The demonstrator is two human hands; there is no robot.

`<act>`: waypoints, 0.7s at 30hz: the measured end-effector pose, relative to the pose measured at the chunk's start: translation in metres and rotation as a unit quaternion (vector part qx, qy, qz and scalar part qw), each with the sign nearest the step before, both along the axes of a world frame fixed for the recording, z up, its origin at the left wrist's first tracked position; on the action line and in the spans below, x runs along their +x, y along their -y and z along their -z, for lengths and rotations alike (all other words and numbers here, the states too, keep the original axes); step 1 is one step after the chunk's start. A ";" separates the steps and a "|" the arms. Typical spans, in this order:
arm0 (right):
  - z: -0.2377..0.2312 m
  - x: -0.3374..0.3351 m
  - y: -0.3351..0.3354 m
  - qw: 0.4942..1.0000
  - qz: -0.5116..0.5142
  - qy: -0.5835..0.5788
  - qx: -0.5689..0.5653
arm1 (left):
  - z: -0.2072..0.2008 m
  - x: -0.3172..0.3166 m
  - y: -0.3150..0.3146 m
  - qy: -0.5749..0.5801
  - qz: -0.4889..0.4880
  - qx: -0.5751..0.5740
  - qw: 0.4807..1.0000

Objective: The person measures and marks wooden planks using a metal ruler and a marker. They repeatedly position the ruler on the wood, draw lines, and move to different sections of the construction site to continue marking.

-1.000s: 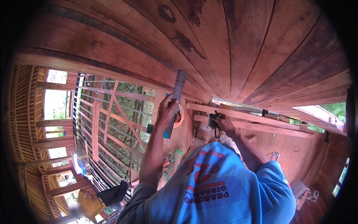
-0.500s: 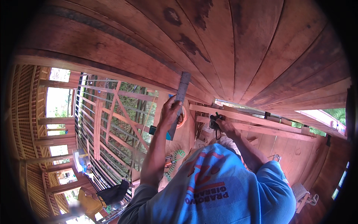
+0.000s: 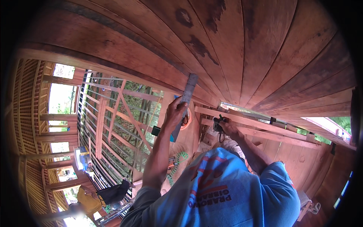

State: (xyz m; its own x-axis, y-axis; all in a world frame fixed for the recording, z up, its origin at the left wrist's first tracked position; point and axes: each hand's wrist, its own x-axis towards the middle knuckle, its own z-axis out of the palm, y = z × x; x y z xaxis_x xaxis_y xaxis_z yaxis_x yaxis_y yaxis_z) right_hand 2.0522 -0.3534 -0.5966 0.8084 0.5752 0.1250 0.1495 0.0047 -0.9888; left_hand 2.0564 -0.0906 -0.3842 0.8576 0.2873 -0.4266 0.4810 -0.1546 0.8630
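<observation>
You have the flat grey strip (image 3: 190, 86) in your left hand (image 3: 174, 113), fingers wrapped around it, its upper end before the timber planks (image 3: 230, 45). Your right hand's (image 3: 228, 127) fingers hold a small dark object (image 3: 217, 125), its kind unclear, near a wooden rail (image 3: 272, 128).

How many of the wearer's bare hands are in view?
2: left hand gripping a long, flat grey bar; right hand holding a small black object. Some fingers are hidden.
</observation>
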 end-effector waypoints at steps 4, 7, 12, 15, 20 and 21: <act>-0.013 0.003 0.000 0.999 -0.012 0.008 0.039 | -0.001 -0.001 0.002 0.008 -0.002 0.004 1.000; -0.009 0.007 -0.001 0.978 -0.024 -0.193 0.076 | 0.001 -0.001 0.001 0.012 -0.001 -0.003 1.000; 0.010 0.006 0.011 0.996 -0.025 0.082 -0.026 | 0.003 -0.002 0.000 0.019 0.003 -0.006 1.000; 0.020 0.007 0.019 0.996 -0.065 -0.026 -0.053 | 0.002 -0.001 0.000 0.008 0.004 -0.013 1.000; 0.033 0.010 0.017 0.973 -0.090 -0.195 -0.087 | -0.001 -0.001 0.001 0.003 0.004 -0.025 1.000; 0.035 0.011 0.016 0.973 -0.096 -0.188 -0.098 | -0.001 -0.001 0.001 0.003 0.002 -0.023 1.000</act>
State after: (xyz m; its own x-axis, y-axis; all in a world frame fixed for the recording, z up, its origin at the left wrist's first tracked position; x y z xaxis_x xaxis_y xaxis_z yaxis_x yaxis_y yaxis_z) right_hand 2.0631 -0.3695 -0.6317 0.6516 0.7029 -0.2852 -0.2069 -0.1970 -0.9583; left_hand 2.0554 -0.0920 -0.3827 0.8618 0.2635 -0.4335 0.4747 -0.1175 0.8722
